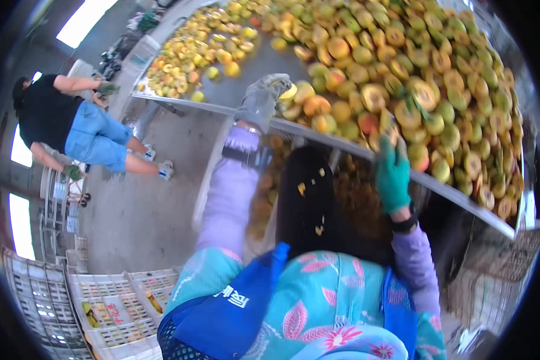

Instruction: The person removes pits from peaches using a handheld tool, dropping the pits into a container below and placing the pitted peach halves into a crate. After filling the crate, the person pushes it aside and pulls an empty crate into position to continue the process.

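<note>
A metal-edged sorting table [354, 139] carries a heap of halved peaches [425, 95], yellow-green with some red blush; many show brown pit hollows. My left hand [261, 99], in a grey glove, is above the table's near edge with its fingers curled around a yellow peach piece [288, 92]. At the same edge, further right, my right hand [393, 174] wears a green glove. Its fingertips close on a peach half [389, 130] at the heap's border; slight blur hides the exact grip. A small green leaf sprig [413, 103] lies among the fruit.
Smaller yellow pieces [183, 57] lie at the table's far left. Beneath the table edge is more fruit [360, 183], near my dark-clad leg. White plastic crates [111, 306] stand at lower left. A person in a black shirt [54, 114] walks on the concrete floor.
</note>
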A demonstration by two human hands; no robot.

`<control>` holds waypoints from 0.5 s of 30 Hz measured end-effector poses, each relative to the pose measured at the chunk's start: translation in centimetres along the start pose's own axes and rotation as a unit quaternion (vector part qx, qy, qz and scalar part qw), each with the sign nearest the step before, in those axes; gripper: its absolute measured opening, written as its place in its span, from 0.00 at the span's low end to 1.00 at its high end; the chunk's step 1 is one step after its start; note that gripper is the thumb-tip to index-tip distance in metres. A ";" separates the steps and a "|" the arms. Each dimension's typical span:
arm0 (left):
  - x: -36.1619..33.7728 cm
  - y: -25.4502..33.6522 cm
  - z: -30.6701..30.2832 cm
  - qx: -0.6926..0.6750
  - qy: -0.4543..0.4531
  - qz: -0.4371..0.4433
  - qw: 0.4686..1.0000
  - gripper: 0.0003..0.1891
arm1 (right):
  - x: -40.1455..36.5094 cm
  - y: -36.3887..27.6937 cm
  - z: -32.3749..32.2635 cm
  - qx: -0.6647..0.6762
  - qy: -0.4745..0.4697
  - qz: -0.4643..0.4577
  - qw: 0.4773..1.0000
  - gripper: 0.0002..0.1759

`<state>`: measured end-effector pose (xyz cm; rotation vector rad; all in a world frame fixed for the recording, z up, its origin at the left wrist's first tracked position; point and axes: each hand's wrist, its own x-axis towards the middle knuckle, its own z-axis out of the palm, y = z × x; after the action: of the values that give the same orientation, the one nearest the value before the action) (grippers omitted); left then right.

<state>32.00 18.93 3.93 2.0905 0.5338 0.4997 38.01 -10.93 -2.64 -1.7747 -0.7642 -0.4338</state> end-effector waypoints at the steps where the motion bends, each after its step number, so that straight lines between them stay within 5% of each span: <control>1: -3.2 0.9 1.7 -0.009 -0.033 0.025 0.999 0.22 | -0.9 -0.8 -0.5 -0.153 -0.005 -0.142 0.978 0.11; 5: -11.8 3.9 9.0 -0.299 -0.071 0.034 0.951 0.19 | -3.1 -5.8 -2.5 0.121 -0.143 0.108 0.976 0.13; 7: -14.0 4.2 11.7 -0.331 -0.068 0.055 0.940 0.15 | -4.5 -5.5 -3.5 0.082 -0.190 0.151 0.967 0.15; 9: -14.9 3.6 13.4 -0.053 -0.005 0.187 0.981 0.13 | -5.9 -5.1 -4.5 0.044 -0.206 0.163 0.964 0.17; 15: -15.9 4.9 15.1 -0.383 -0.060 -0.016 0.922 0.15 | -7.3 -5.9 -5.5 0.008 -0.187 0.164 0.969 0.19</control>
<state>27.82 -2.29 -2.10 1.3457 0.2360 0.4607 29.15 -17.03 -1.27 -1.9500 -0.7084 0.1332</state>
